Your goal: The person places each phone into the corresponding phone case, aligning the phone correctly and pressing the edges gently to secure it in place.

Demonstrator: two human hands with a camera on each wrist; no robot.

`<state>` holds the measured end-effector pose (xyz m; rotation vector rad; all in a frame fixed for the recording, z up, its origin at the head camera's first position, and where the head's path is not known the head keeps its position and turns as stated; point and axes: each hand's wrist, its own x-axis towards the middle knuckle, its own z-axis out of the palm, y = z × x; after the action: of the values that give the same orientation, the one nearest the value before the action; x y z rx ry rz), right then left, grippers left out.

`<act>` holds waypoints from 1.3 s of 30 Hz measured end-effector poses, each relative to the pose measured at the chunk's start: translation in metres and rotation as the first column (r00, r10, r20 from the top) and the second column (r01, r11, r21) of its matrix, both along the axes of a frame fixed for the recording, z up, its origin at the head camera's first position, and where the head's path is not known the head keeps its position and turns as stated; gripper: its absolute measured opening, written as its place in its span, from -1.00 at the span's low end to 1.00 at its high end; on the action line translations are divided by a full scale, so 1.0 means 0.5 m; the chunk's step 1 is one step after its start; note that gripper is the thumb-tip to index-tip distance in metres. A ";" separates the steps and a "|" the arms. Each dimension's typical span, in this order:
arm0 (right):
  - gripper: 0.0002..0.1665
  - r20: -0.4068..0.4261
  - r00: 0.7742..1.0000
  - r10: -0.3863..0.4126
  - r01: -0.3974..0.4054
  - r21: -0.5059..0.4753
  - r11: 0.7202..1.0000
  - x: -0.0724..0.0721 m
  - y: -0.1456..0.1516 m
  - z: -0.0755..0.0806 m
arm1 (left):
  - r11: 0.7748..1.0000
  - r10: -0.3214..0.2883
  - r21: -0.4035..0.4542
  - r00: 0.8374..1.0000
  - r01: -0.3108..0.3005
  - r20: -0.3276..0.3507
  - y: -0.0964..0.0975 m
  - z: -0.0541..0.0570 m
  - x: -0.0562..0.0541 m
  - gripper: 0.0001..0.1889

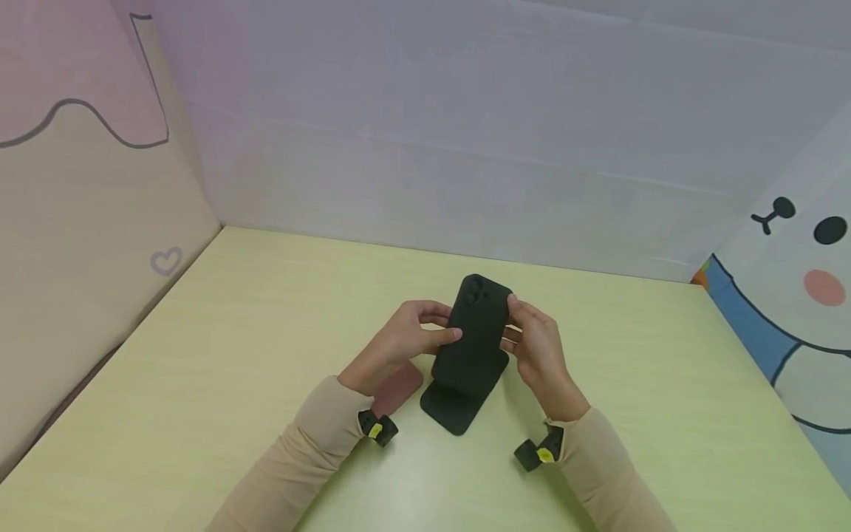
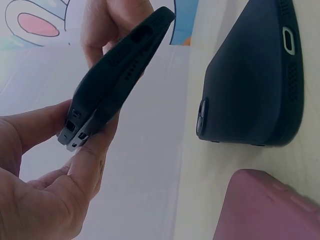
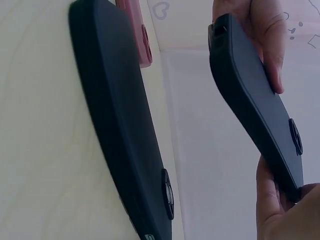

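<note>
A black phone case (image 1: 473,325) with camera rings at its upper end is held up, tilted, between both hands. My left hand (image 1: 414,331) pinches its left edge, thumb on the back and fingers behind. The right hand (image 1: 537,341) grips the upper right edge, with the thumb at the corner. From the left wrist, two dark layers show along the held case, parted by a narrow gap. Below it, a second black-cased phone (image 1: 457,414) lies back up on the table, partly covered in the head view. A charging port shows on its end (image 2: 288,41).
Left of the lying black phone is a dusty pink phone case (image 1: 399,386), partly hidden by the left wrist in the head view. All this is on a pale yellow table (image 1: 266,318), with a whitish cloth wall (image 1: 432,185) behind and printed panels at both sides.
</note>
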<state>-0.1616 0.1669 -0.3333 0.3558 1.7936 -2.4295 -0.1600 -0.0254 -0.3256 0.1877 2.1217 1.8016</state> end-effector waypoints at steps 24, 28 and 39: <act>-0.72 -0.013 0.999 -0.043 0.044 0.103 0.994 0.004 -0.004 0.008 | 0.999 -0.014 -0.041 1.000 0.013 -0.015 -0.008 -0.004 -0.004 -0.61; -0.72 -0.016 0.996 -0.085 0.085 0.060 0.995 0.005 -0.003 0.011 | 0.996 -0.006 -0.094 1.000 0.006 0.001 -0.009 -0.004 -0.003 -0.60; -0.76 -0.055 0.989 -0.140 0.137 -0.069 0.988 0.007 0.005 0.017 | 0.989 0.125 -0.083 0.992 -0.125 0.002 -0.020 -0.004 -0.007 -0.64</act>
<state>-0.1583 0.1695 -0.3250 0.4197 1.7640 -2.6119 -0.1635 -0.0353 -0.3277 0.0276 2.2435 1.7740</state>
